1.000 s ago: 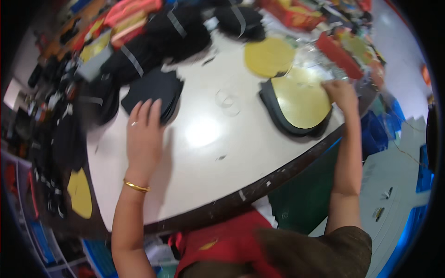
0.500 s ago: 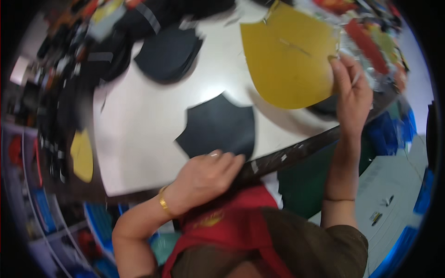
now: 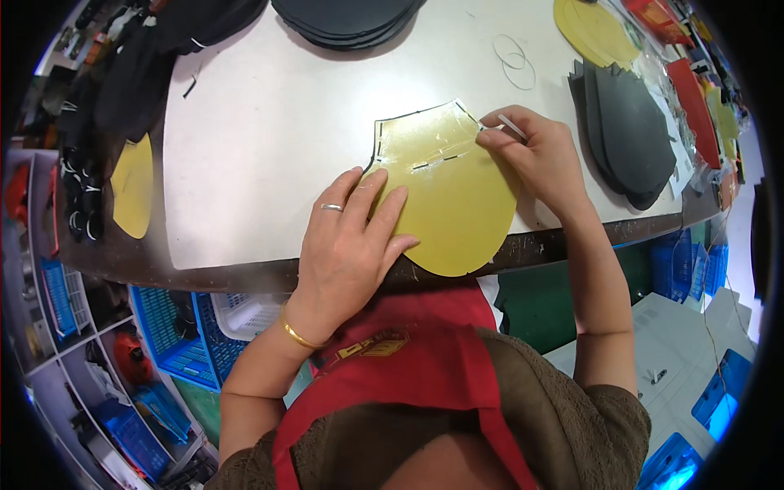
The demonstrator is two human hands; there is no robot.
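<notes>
Yellow template sheet (image 3: 453, 200), shield-shaped with a rounded lower end, lies flat at the near edge of the grey table (image 3: 261, 139), its rounded end overhanging the rim slightly. A thin black margin shows along its upper edge, so it rests on a dark piece of the same outline.

Far left: a yellow offcut (image 3: 133, 188) and dark strapped items (image 3: 82, 196) lie at the table's left rim, above blue crates (image 3: 175, 347) on the floor.

Left hand (image 3: 347, 241): fingers spread and laid flat, palm down, pressing the left portion of the template. A ring is on one finger and a gold bangle (image 3: 298, 335) on the wrist.

Right hand (image 3: 539, 159): fingers pinched together on a thin white marker (image 3: 512, 125), its tip at the template's upper right corner. The hand rests on the right edge of the sheet.

Behind, at the far edge: a stack of black oval pieces (image 3: 347, 16). Two clear rings (image 3: 514, 61) lie on the bare surface. To the right of the right hand sits a stack of dark shield-shaped pieces (image 3: 633, 131), with another yellow sheet (image 3: 592, 28) beyond it.
</notes>
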